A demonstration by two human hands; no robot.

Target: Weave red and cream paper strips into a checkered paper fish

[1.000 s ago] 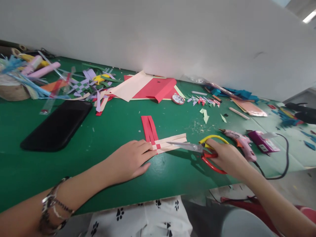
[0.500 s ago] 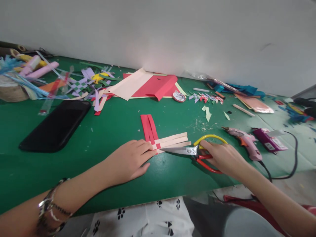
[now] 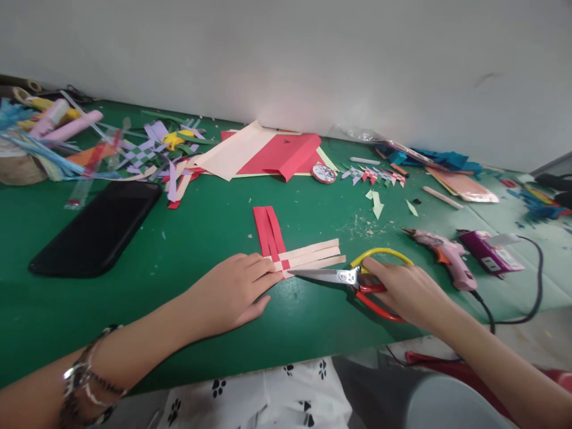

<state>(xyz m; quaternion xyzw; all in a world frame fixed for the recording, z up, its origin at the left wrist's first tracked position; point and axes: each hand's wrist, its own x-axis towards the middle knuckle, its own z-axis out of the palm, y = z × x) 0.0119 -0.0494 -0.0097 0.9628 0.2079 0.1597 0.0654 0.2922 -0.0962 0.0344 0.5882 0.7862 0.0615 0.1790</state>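
Observation:
My left hand [image 3: 236, 280] lies flat on the green table, thumb apart, its fingertips pressing on a small woven piece of red and cream paper strips [image 3: 282, 266]. Loose red strips [image 3: 269, 231] stretch away from the weave toward the wall, and cream strips [image 3: 315, 253] run out to the right. My right hand [image 3: 400, 289] is closed round the yellow and red handles of a pair of scissors [image 3: 324, 276]. The blade tips touch or hover over the weave's right edge, beside my left fingertips; I cannot tell which.
A black phone [image 3: 96, 232] lies at left, near paper scraps [image 3: 147, 152]. Red and cream sheets [image 3: 268, 152] lie by the wall. Small woven pieces [image 3: 373, 177] are farther right. A pink glue gun [image 3: 447, 256] with a cord and a purple box [image 3: 490, 253] lie right of the scissors.
The scissors' handles and my right hand have dipped slightly toward the table's front edge, with the tips still at the weave. My left hand stays on the paper.

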